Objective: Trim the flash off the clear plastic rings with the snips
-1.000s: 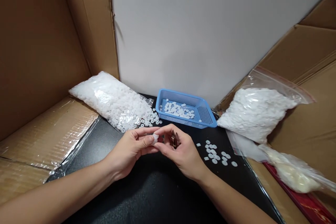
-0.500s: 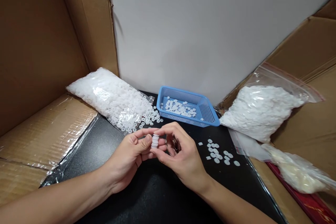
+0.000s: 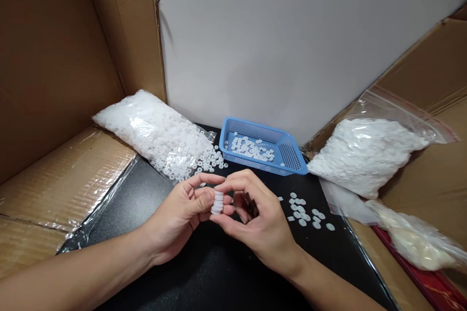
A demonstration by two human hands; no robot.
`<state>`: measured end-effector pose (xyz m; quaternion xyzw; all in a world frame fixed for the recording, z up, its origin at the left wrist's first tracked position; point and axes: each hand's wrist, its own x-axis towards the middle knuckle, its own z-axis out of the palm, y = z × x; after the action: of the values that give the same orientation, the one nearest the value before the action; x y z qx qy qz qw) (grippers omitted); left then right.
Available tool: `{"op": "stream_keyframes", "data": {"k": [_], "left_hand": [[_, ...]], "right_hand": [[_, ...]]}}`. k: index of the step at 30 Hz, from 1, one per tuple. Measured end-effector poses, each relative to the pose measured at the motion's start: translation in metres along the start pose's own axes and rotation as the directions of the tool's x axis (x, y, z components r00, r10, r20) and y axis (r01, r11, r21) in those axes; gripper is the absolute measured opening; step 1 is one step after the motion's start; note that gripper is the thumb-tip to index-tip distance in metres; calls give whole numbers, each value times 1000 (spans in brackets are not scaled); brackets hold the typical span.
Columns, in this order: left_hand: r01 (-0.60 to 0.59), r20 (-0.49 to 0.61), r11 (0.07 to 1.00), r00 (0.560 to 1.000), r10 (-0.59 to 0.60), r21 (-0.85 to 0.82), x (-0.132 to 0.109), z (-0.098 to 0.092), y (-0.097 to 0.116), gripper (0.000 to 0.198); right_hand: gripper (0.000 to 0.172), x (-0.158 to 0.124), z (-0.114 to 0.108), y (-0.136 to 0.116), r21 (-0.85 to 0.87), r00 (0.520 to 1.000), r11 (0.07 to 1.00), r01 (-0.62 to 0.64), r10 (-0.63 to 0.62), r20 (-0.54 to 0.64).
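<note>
A short stack of small white plastic rings [image 3: 218,202] stands upright between the fingertips of both hands, above the black table [image 3: 204,272]. My left hand [image 3: 182,214] pinches the stack from the left with thumb and fingers. My right hand [image 3: 255,223] closes on it from the right, thumb under and forefinger over the top. A dark brown thing shows inside my right palm; I cannot make it out. A blue mesh basket [image 3: 288,155] with several white pieces stands just beyond the hands.
A clear bag of white rings [image 3: 153,131] lies at the back left, spilling rings onto the table. A bag of white discs [image 3: 361,153] leans at the right, another bag [image 3: 408,240] below it. Loose white discs [image 3: 304,211] lie right of my hand. Cardboard walls surround.
The white stack has turned upright between the fingertips and shows more rings. Both hands have shifted slightly right and nearer to me, and the right fingers have curled over the top.
</note>
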<state>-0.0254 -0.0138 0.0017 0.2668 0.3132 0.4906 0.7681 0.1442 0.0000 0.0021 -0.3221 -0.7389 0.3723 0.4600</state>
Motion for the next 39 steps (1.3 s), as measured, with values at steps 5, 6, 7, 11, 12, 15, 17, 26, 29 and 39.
{"op": "stream_keyframes", "data": {"k": [5,6,7,11,12,15,17,26,29,39], "left_hand": [[-12,29,1000,1000,12,13,1,1,1,33],[-13,41,1000,999,13,18,2,1,2,33],[-13,55,1000,998,12,24,2,1,3,33],[7,140,999,990,-15,53,2,1,5,37],[12,152,998,988,-20,57,2,1,5,38],[16,149,998,989,-24,59,1,0,5,37],[13,141,999,990,-20,49,1,-1,5,38],[-2,131,1000,991,-1,21,2,-1,3,37],[-18,115,998,993,12,53,2,-2,3,43],[-37,163,999,986,34,12,0,2,4,26]], "right_hand": [[33,0,-1,0,-6,999,999,34,-34,2],[34,0,-2,0,2,999,999,35,-35,3],[34,0,-3,0,12,999,999,32,-32,5],[33,1,-6,0,36,1000,999,19,-20,5],[32,1,-6,0,29,1000,999,26,-26,3],[32,2,-7,-1,-2,998,998,56,-56,-3],[32,3,-6,-1,-18,997,997,72,-72,-5],[32,2,-6,-3,-60,995,993,101,-101,-3],[33,3,-5,-4,-60,994,992,108,-108,5],[34,1,-2,-2,53,998,998,44,-47,40]]}}
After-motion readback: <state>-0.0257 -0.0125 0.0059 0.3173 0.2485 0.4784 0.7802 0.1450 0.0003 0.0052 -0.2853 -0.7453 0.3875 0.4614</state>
